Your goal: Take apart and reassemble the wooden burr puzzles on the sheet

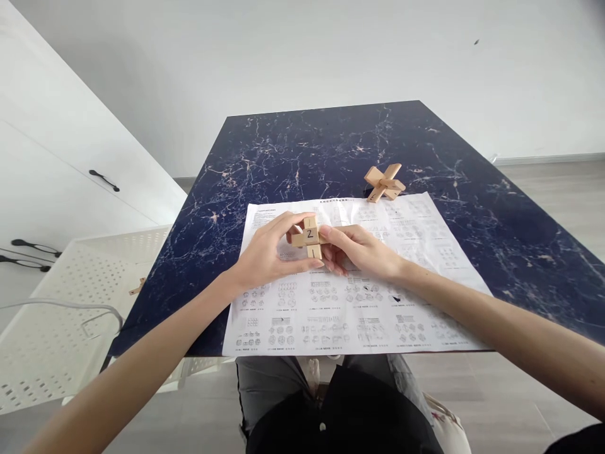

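Observation:
A small wooden burr puzzle (311, 236) of crossed blocks, marked with a 2 and a 1, is held above the printed sheet. My left hand (269, 249) grips it from the left, thumb at the bottom and fingers at the top. From the right, my right hand (357, 248) pinches its side, with the thumb on the face and the other fingers curled beneath. The white instruction sheet (326, 340), covered in rows of small diagrams, lies under both hands. Beyond its top edge rests a second wooden puzzle (384, 183) of crossed sticks, standing tilted on the table.
The dark blue marble-patterned table (302, 151) reaches back toward a white wall. A white perforated shelf (51, 328) with a cable stands at the left, below table height, and a small wooden piece (137, 287) lies on it. White cabinets (61, 139) with black handles are farther left.

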Demonstrator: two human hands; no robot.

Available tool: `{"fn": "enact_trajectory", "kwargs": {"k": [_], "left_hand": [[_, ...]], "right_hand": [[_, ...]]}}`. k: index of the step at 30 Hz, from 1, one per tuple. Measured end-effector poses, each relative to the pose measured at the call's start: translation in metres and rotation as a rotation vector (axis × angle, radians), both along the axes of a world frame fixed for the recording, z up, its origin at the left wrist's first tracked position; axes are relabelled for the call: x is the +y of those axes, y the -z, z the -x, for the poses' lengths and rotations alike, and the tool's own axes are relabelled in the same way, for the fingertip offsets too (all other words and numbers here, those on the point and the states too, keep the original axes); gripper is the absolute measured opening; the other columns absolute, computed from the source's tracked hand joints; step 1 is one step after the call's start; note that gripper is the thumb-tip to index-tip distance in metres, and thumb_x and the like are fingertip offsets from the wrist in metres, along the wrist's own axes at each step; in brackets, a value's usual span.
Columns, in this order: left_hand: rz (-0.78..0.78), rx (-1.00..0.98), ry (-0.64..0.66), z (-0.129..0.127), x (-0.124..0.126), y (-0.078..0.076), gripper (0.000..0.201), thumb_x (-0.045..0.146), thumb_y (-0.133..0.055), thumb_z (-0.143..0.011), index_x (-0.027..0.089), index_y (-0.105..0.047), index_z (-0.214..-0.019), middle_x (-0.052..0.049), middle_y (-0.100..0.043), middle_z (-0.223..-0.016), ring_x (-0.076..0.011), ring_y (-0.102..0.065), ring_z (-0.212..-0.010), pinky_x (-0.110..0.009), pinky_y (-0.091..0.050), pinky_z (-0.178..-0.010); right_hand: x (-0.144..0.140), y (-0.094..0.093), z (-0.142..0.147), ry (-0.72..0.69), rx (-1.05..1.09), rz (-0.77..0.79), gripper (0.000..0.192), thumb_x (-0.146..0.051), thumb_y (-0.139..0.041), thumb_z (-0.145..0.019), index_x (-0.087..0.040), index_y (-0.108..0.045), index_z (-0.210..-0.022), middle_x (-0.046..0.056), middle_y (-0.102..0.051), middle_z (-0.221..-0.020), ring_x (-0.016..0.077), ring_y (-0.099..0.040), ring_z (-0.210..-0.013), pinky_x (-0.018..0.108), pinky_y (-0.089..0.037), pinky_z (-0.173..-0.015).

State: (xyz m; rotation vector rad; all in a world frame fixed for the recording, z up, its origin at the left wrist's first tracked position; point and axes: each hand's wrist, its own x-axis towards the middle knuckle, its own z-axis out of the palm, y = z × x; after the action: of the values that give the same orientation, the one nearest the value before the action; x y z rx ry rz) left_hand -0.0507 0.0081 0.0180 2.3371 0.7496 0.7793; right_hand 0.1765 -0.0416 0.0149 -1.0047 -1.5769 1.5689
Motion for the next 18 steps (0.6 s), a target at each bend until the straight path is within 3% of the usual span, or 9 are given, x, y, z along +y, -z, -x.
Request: {"fn": "enact_trajectory", "kwargs": {"k": [5,14,18], "left_hand": [[0.043,0.026,0.036,0.001,0.001,0.000,0.075,0.063,-0.085,-0.082,0.024,-0.059,-0.141,-0.010,-0.070,-0.125,-0.0252,-0.067,-0.099,-0.040,-0.056,-0.087],[0.138,0.080,0.102,0.009,0.008,0.007,0.080,0.060,-0.089,-0.079,0.028,-0.054,-0.143,-0.011,-0.065,-0.139,-0.0293,-0.066,-0.115,-0.045,-0.055,-0.097],[0.143,0.137,0.074,0.012,0.009,0.007,0.085,0.062,-0.084,-0.083,0.027,-0.048,-0.153,-0.012,-0.067,-0.133,-0.0272,-0.068,-0.108,-0.046,-0.057,-0.095]], "right_hand": [[0.001,0.005,-0.002,-0.021,-0.018,-0.020,0.061,-0.065,-0.045,-0.109,-0.019,-0.060,-0.072,0.002,-0.064,-0.065,0.0107,-0.055,-0.051,0.027,-0.046,-0.052],[0.000,0.010,-0.001,-0.002,-0.025,-0.029,0.062,-0.073,-0.049,-0.104,-0.019,-0.061,-0.075,0.003,-0.067,-0.068,0.0118,-0.058,-0.052,0.027,-0.048,-0.052],[-0.006,0.007,-0.016,0.133,-0.049,-0.041,0.064,-0.075,-0.051,-0.102,-0.018,-0.063,-0.073,0.004,-0.067,-0.066,0.0129,-0.058,-0.054,0.028,-0.047,-0.053]]}}
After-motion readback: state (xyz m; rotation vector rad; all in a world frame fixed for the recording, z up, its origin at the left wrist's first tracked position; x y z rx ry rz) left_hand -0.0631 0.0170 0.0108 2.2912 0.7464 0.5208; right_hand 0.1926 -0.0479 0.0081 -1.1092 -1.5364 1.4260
